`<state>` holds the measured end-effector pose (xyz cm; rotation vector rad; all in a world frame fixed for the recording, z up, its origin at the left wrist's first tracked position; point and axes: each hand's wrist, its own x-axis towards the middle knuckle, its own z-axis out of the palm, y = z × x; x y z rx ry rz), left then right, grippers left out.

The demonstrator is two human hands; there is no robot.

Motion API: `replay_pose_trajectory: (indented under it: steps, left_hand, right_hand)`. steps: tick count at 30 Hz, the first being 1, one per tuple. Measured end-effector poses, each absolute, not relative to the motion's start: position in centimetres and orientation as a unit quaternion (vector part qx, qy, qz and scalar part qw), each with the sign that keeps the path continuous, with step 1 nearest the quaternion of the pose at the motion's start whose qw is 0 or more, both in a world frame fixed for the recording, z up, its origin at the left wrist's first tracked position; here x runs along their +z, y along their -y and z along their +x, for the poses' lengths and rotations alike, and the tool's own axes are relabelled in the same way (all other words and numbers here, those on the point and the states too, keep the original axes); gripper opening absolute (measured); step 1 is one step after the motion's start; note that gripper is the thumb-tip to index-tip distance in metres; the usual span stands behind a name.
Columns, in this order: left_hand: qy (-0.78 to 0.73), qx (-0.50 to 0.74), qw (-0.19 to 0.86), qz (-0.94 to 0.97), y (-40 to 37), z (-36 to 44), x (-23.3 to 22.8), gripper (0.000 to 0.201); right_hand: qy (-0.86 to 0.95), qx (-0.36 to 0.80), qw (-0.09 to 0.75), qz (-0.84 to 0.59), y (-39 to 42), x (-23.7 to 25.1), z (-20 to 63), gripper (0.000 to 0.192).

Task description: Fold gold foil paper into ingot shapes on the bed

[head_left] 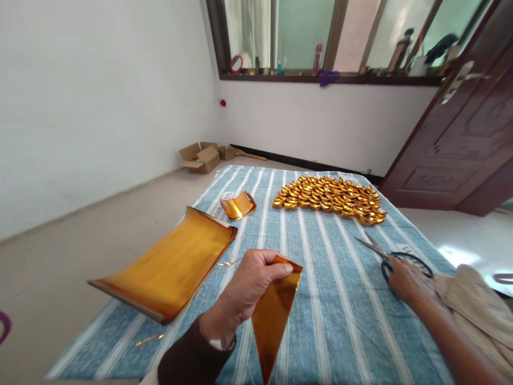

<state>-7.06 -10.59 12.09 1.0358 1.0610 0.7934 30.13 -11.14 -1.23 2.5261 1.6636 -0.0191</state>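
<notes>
My left hand (260, 286) pinches the top corner of a gold foil paper sheet (276, 315), which hangs down as a long triangle over the table. To the right, my right hand (411, 280) has its fingers at the black handles of a pair of scissors (380, 251); the blades are apart and point toward the far left. A stack of large gold foil sheets (172, 256) lies left of my left hand, its edges curling up. Beyond it sits a smaller curled stack of foil pieces (238, 205). Many folded gold foil ingots (328, 198) are grouped at the far right.
A blue-and-white striped cloth (320, 299) covers the table. Thin foil strips (150, 339) lie near its left side. Beige cloth (473, 305) rests at the right edge. Cardboard boxes (200, 158) stand on the floor by the wall, and a dark red door (444, 144) is at the right.
</notes>
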Motion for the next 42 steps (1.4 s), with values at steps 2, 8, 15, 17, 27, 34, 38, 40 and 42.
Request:
replay_pose_trajectory:
  steps: [2, 8, 15, 17, 27, 34, 38, 40, 42]
  left_hand:
    - [-0.467, 0.345, 0.674, 0.456, 10.6, -7.0, 12.2, 0.011]
    - [-0.464, 0.345, 0.667, 0.470, 10.3, -7.2, 11.8, 0.011]
    - [-0.468, 0.343, 0.657, 0.481, 10.0, -7.0, 11.5, 0.009]
    - [-0.467, 0.337, 0.668, 0.472, 10.0, -6.9, 11.5, 0.009]
    - [-0.456, 0.314, 0.704, 0.446, 9.6, -6.6, 11.4, 0.013]
    - [-0.442, 0.299, 0.726, 0.434, 9.4, -6.2, 10.9, 0.015]
    - [-0.454, 0.284, 0.713, 0.452, 9.2, -6.0, 11.1, 0.016]
    - [-0.460, 0.277, 0.702, 0.468, 9.0, -5.8, 11.2, 0.017]
    - [-0.459, 0.269, 0.700, 0.476, 8.9, -5.7, 11.2, 0.017]
  right_hand:
    - [-0.561, 0.006, 0.078, 0.824, 10.9, -0.7, 29.8, 0.043]
    - [-0.547, 0.016, 0.106, 0.830, 10.2, 0.2, 30.6, 0.039]
    - [-0.551, -0.022, 0.095, 0.829, 9.3, -0.4, 32.3, 0.063]
    - [-0.564, -0.007, 0.091, 0.821, 9.4, -0.5, 32.2, 0.066]
    - [-0.596, -0.042, 0.047, 0.800, 10.0, 0.2, 32.5, 0.058]
    - [-0.538, -0.121, -0.170, 0.817, 11.8, 0.7, 30.8, 0.054]
    - [-0.528, -0.357, -0.311, 0.705, 14.9, 2.6, 26.2, 0.059]
    - [-0.543, -0.463, -0.342, 0.611, 16.3, 3.8, 23.6, 0.058]
    - [-0.553, -0.547, -0.344, 0.526, 17.2, 4.7, 21.5, 0.057]
